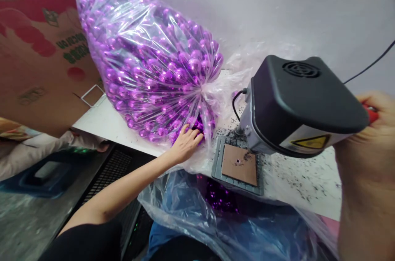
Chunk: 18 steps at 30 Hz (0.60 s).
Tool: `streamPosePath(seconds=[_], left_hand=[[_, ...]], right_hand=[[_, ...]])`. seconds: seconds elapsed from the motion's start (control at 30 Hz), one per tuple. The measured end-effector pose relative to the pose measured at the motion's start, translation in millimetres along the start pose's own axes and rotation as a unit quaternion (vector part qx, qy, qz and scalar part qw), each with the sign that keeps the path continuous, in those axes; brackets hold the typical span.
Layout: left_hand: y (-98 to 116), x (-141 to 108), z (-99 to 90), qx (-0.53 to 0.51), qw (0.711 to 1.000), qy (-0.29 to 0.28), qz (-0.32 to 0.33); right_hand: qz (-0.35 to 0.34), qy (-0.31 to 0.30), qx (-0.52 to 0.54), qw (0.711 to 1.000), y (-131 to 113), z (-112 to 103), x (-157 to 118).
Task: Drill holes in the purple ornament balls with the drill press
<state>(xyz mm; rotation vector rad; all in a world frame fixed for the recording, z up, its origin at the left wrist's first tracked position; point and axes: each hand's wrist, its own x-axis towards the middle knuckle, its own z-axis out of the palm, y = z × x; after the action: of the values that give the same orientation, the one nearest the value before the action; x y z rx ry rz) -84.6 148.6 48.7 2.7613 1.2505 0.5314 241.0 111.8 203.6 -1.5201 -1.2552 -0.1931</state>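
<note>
My left hand (187, 144) reaches to the gathered mouth of a clear plastic bag (135, 18) full of shiny purple balls (154, 72). Its fingers are spread and bent over dark purple pieces at the bag's opening; the fingertips are partly hidden. On the right, my right hand (367, 129) wraps round a red handle (372, 113) behind a black-topped press machine (311, 100). Below the machine's head lies a grey base plate (217, 162) with a brown square board (236, 168) that has a small hole, with black scraps scattered on it.
Below the table edge, a clear plastic bag (182, 203) holding shiny purple pieces (219, 197) lies over my lap. A printed cardboard box (40, 47) stands at left, near another person's sleeve (61, 145). Black scraps litter the white table (296, 178). A cable (370, 63) runs behind the machine.
</note>
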Motion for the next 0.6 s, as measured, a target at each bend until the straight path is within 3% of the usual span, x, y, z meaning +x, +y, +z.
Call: streamPosePath(seconds=[0.1,0.17,0.23,0.3,0.37,0.4,0.43,0.5,0.6], left_hand=[[29.7,-15.8,-30.9,-0.128,0.989,0.072,-0.033],[54.7,-26.3,-45.0,-0.291,0.939,0.149,-0.110],[77.8,-31.2,-46.7,-0.513,0.820,0.155,-0.201],[95.0,-29.4,-36.2,-0.703,0.651,0.090,-0.272],[106.0,-23.4,-18.5,-0.810,0.492,0.018,-0.317],[109.9,-20.1,-9.0,-0.837,0.435,-0.004,-0.331],[112.9,-17.2,-0.1,-0.852,0.397,-0.015,-0.342],[116.5,-13.4,14.0,-0.859,0.374,-0.021,-0.349],[115.1,-11.0,25.1,-0.851,0.398,-0.043,-0.341]], right_hand=[[-0.007,0.006,0.015,1.000,-1.9,0.0,-0.3],[-0.017,0.005,0.017,1.000,-3.7,0.6,0.0],[-0.018,0.002,0.022,1.000,-5.0,1.4,0.4],[-0.007,0.001,0.032,0.999,-5.1,2.0,0.8],[0.002,-0.003,0.049,0.999,-4.1,2.0,1.0],[0.006,-0.008,0.056,0.998,-3.5,1.8,1.0],[0.008,-0.014,0.059,0.998,-3.0,1.4,1.1],[0.009,-0.025,0.061,0.998,-2.5,0.8,1.5],[0.006,-0.030,0.065,0.997,-3.3,0.8,2.3]])
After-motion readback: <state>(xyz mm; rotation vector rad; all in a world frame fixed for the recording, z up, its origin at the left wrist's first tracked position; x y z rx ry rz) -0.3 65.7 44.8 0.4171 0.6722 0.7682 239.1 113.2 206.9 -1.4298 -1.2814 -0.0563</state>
